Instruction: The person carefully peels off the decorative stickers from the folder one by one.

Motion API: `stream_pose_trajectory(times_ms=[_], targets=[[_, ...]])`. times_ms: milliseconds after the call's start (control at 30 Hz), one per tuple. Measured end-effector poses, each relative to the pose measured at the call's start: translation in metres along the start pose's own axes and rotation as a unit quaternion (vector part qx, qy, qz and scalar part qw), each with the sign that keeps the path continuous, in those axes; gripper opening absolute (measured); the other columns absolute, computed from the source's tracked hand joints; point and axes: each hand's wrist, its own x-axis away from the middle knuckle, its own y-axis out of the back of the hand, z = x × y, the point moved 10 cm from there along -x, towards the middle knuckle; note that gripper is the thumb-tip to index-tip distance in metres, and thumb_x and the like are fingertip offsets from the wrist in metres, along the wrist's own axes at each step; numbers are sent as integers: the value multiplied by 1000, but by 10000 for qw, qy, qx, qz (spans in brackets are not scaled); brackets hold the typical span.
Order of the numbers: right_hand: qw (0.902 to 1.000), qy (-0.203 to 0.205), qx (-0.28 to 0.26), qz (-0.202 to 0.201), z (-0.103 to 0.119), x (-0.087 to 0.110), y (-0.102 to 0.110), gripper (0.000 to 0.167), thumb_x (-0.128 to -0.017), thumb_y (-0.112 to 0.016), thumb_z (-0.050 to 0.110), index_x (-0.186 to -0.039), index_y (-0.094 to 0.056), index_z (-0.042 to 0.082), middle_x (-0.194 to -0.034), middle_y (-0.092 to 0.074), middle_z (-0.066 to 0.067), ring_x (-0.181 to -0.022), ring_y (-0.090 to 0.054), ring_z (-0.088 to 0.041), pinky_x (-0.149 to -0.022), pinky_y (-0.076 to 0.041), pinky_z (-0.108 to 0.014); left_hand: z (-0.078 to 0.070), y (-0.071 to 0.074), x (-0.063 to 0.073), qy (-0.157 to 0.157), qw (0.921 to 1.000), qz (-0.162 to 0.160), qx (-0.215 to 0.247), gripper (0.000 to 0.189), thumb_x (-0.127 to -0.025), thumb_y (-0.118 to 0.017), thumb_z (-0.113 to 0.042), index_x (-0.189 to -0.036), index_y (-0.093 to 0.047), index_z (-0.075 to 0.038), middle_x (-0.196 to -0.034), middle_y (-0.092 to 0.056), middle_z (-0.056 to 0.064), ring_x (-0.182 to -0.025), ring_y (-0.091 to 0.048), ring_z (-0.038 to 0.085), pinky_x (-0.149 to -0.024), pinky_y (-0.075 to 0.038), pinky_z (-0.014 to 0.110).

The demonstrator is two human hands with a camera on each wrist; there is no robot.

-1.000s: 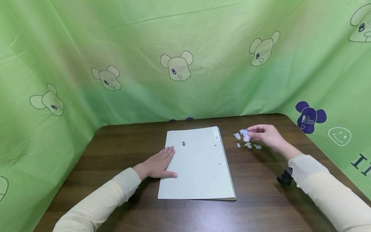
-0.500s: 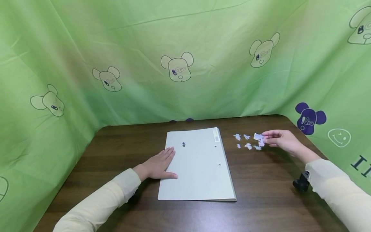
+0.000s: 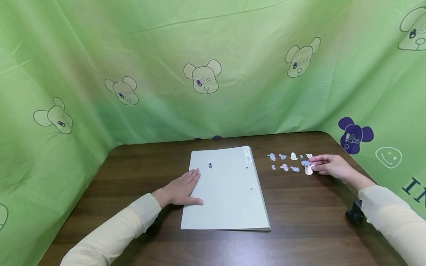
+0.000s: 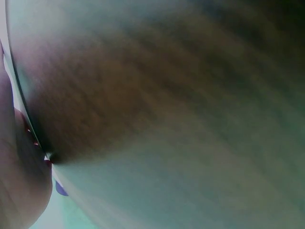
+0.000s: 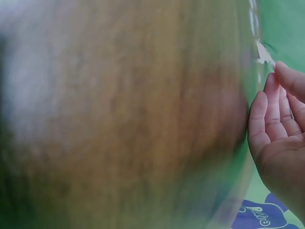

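Note:
My left hand (image 3: 180, 187) lies with straight fingers on the left edge of a pale grey folder (image 3: 229, 199). A small dark mark or cutout (image 3: 210, 166) is visible near the folder's upper left. At the right, thumb and fingertips of my right hand (image 3: 334, 168) pinch small sticker-like pieces (image 3: 308, 170), white and lilac with irregular outlines. The right wrist view shows a white piece (image 5: 263, 53) at those fingertips. How many pieces the hand holds cannot be told. Several more such pieces (image 3: 284, 167) lie in two rows left of it.
Everything rests on a dark brown wooden table (image 3: 143, 162). The folder has a label (image 3: 247, 153) and two holes along its right side. A green curtain (image 3: 159, 111) with bear prints hangs behind and beside the table. A black wrist camera (image 3: 355, 213) sits under the right sleeve.
My right hand has moved rightward along the rows. More pieces now lie separately on the table, and fewer appear at the fingertips. The left hand and folder have stayed put.

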Motion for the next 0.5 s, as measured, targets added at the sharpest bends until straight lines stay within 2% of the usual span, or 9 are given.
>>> stream_pose_trajectory(times_ms=[200, 367, 500], targets=[[9997, 96, 204, -9, 1, -1, -1, 51, -88, -72, 8, -124, -50, -21, -88, -68, 4, -76, -63, -3, -67, -56, -26, 0, 1, 0, -17, 10000, -29, 31, 108, -86, -34, -80, -155, -10, 0, -162, -3, 14, -147, -1, 24, -117, -10, 36], [9981, 127, 597, -80, -1, -3, 1, 50, -88, -72, 9, -123, -52, -19, -88, -68, 2, -74, -61, -3, -65, -54, -26, 0, 2, 0, -38, 10000, -37, 34, 107, -87, -36, -78, -154, -10, 1, -161, -4, 14, -147, -2, 24, -117, -10, 36], [9955, 240, 910, -74, 0, -4, 0, 46, -86, -73, 7, -119, -55, -19, -90, -68, -6, -72, -59, -4, -62, -52, -24, 0, 1, 0, -17, 10000, -17, 32, 107, -87, -35, -79, -154, -10, 0, -162, -4, 14, -147, -2, 24, -117, -10, 36]])
